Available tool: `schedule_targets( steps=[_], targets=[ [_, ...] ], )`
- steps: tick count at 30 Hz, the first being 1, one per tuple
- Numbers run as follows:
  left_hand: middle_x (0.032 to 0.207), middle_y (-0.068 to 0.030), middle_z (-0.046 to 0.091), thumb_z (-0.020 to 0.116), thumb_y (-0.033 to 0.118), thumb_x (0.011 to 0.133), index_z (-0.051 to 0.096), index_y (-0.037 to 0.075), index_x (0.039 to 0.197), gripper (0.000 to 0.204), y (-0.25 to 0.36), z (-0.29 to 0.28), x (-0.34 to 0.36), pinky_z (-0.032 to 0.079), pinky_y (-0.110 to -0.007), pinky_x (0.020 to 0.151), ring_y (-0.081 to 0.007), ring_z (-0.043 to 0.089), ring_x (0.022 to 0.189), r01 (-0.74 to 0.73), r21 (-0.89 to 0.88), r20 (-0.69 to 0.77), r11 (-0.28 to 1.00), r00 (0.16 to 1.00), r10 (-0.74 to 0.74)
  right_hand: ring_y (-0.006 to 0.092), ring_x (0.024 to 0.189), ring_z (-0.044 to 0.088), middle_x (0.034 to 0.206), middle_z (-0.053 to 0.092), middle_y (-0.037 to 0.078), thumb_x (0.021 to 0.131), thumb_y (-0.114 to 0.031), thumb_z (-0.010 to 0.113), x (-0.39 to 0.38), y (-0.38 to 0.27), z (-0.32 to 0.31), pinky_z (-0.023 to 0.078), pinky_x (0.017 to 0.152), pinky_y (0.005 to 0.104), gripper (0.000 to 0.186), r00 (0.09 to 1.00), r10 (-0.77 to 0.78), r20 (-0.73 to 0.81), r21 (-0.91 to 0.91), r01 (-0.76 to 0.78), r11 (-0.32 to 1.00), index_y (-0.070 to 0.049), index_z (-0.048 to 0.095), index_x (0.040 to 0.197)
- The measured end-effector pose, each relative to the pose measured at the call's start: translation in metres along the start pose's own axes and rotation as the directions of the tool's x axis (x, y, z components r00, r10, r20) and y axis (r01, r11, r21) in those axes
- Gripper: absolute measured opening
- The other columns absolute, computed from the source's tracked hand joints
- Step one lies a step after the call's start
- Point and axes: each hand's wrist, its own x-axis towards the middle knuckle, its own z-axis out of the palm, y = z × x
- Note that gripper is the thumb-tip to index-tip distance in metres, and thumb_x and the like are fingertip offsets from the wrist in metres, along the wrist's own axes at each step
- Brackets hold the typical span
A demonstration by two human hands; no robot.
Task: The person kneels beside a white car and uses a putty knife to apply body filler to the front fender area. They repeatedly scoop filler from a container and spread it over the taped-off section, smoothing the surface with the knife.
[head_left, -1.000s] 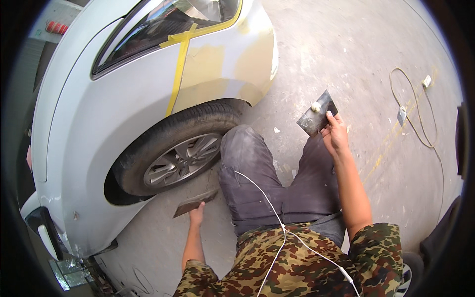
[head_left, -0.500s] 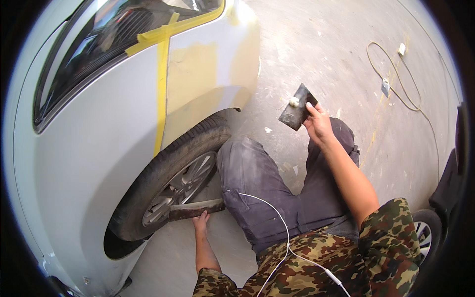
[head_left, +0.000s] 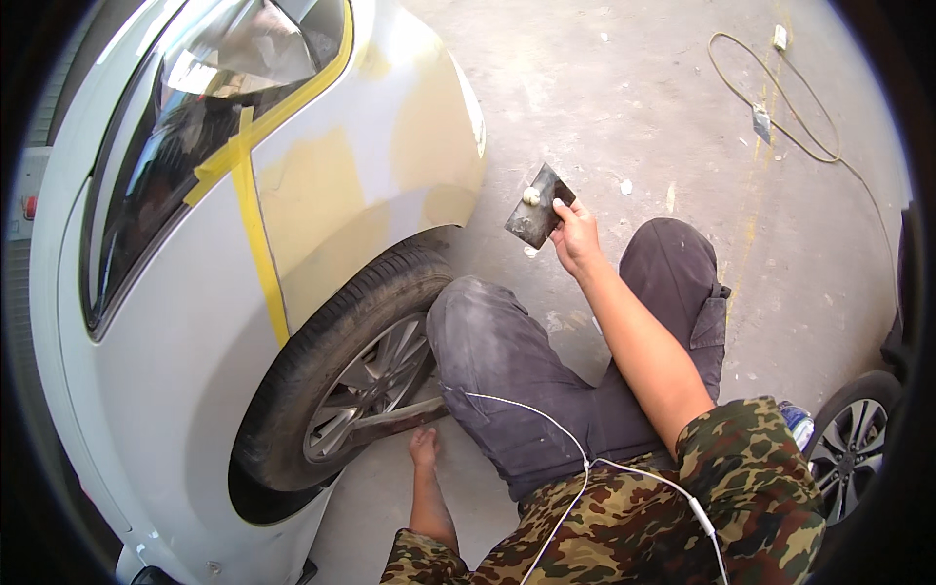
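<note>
My right hand [head_left: 576,237] grips a dark flat plate [head_left: 539,216] by its edge, thumb on top, over the floor in front of my knees. A small cream lump of what looks like putty [head_left: 531,196] sits on the plate. My left hand [head_left: 423,447] is low beside the wheel, its fingers curled; what they hold, if anything, is hidden. Just above it, a long narrow dark strip [head_left: 398,421] spans from the wheel rim [head_left: 366,390] to my knee. Left of me is a pale car [head_left: 185,322] with tan patches [head_left: 317,185] on its rear panel.
Yellow masking tape [head_left: 261,258] runs down the panel and along the window. The tyre [head_left: 292,390] stands close by my left knee. A looped cable [head_left: 770,122] lies on the floor at far right. Another car's wheel [head_left: 846,439] is at lower right.
The view has shifted, so the car shows further down and more of its rear. My left hand now sits slightly below the strip it touched before. My right hand still holds the plate.
</note>
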Motion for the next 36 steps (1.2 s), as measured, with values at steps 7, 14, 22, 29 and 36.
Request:
schedule_targets(
  steps=[7,14,22,29,36],
  targets=[
    [0.075,-0.0040,0.068,0.062,0.021,0.103,0.064,0.003,0.076,0.032,0.042,0.011,-0.085,0.050,-0.027,0.068,-0.0138,0.063,0.070,-0.215,0.090,0.016,0.973,0.977,0.214,0.0085,0.084,0.061,0.099,0.071,0.002,0.099,-0.008,0.061,-0.046,0.026,0.047,0.050,0.080,0.0262,0.022,0.989,-0.143,-0.036,-0.341,0.122,0.932,0.001,0.071,0.116],
    [0.084,-0.0106,0.073,0.063,0.015,0.101,0.063,-0.002,0.080,0.026,0.223,0.053,-0.157,0.053,-0.031,0.075,-0.0168,0.067,0.079,-0.767,0.137,-0.012,0.627,0.632,0.775,0.0216,0.109,0.068,0.116,0.073,0.014,0.098,-0.003,0.060,-0.087,0.035,0.111,0.051,0.097,0.0327,0.026,0.884,-0.468,0.023,-0.521,0.410,0.749,0.000,0.070,0.122],
    [0.084,-0.0131,0.071,0.071,-0.002,0.087,0.066,-0.002,0.084,0.005,0.319,0.120,-0.164,0.053,-0.034,0.074,-0.0266,0.068,0.078,-0.954,0.131,0.405,0.270,0.300,0.864,0.0358,0.118,0.064,0.122,0.069,0.014,0.080,0.013,0.063,-0.099,0.031,0.138,0.050,0.104,0.0433,0.045,0.621,-0.745,0.242,-0.590,0.704,0.395,-0.003,0.071,0.121],
    [0.083,-0.0126,0.071,0.069,-0.001,0.086,0.066,-0.001,0.083,0.005,0.321,0.149,-0.156,0.051,-0.036,0.069,-0.0278,0.065,0.074,-0.978,0.077,0.466,0.193,0.206,0.860,0.0379,0.117,0.064,0.121,0.069,0.014,0.076,0.017,0.062,-0.092,0.025,0.141,0.051,0.102,0.0461,0.049,0.568,-0.784,0.250,-0.575,0.739,0.352,-0.002,0.071,0.120],
    [0.081,-0.0114,0.070,0.070,0.000,0.087,0.067,0.000,0.083,0.005,0.314,0.149,-0.154,0.050,-0.035,0.067,-0.0266,0.064,0.073,-0.964,0.094,0.463,0.247,0.262,0.847,0.0346,0.115,0.066,0.120,0.070,0.014,0.083,0.016,0.061,-0.099,0.016,0.135,0.052,0.100,0.0422,0.045,0.609,-0.764,0.213,-0.604,0.697,0.388,-0.001,0.069,0.123]
  ],
)
